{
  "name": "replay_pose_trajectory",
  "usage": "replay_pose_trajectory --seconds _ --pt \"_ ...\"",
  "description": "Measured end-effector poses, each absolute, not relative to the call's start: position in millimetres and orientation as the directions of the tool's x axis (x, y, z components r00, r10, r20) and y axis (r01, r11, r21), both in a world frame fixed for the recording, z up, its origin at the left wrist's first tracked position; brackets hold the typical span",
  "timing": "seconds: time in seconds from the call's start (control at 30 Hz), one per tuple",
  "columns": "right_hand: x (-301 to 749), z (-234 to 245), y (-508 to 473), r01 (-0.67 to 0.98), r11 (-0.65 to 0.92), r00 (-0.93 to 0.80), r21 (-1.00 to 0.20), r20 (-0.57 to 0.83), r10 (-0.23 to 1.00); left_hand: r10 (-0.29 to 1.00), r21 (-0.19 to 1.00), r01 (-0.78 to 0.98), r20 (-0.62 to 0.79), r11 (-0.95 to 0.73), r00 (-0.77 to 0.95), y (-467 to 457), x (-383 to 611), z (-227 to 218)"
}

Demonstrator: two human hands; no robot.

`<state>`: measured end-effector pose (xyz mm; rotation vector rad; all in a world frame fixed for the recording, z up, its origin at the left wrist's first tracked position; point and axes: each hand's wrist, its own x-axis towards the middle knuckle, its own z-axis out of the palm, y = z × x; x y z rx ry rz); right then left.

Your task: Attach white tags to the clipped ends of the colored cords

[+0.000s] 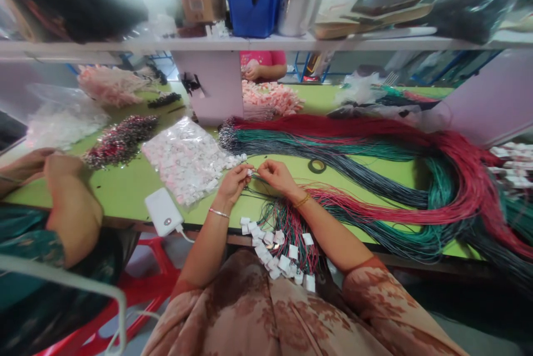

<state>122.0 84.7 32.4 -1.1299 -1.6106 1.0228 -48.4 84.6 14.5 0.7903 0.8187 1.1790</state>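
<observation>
My left hand (234, 182) pinches a small white plastic connector (249, 173) above the table's front part. Close beside it, my right hand (276, 176) is closed in a pinch on a thin wire at the connector; the wire's colour is hard to make out. Finished-looking white connectors (272, 253) on red, green and black wires hang over the table edge by my lap. Left of my hands lies a clear plastic bag (183, 161) full of white connectors. Long bundles of red wires (353, 127), green wires (325, 142) and black wires (370, 175) stretch behind and to the right.
A roll of black tape (317, 165) lies right of my hands. A white power bank (164, 211) with a cable sits at the table's edge. At left, a co-worker's hands (62, 167) are near a heap of metal-tipped wires (120, 140). A shelf (258, 44) crosses above.
</observation>
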Motion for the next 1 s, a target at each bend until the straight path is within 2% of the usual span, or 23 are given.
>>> replay_pose_trajectory --seconds 0.43,0.57,0.8,1.0 --pt "119.8 25.6 88.5 0.271 0.204 -0.186 -0.941 0.157 0.97 0.976 0.871 -0.454 -0.112 0.188 0.189 84.9 -47.4 13.1" --pt "115.0 20.7 86.4 0.303 0.198 -0.164 -0.932 0.154 0.974 0.977 0.901 -0.399 -0.101 0.17 0.189 83.1 -43.1 10.7" --pt "118.9 24.9 84.3 0.437 0.344 -0.234 -0.831 0.265 0.935 0.985 0.924 -0.353 -0.102 0.146 0.14 85.2 -42.3 7.5" --pt "116.4 21.3 88.4 0.445 0.259 -0.191 -0.857 0.192 0.963 0.987 0.96 -0.255 -0.086 0.119 0.138 83.1 -37.5 7.0"
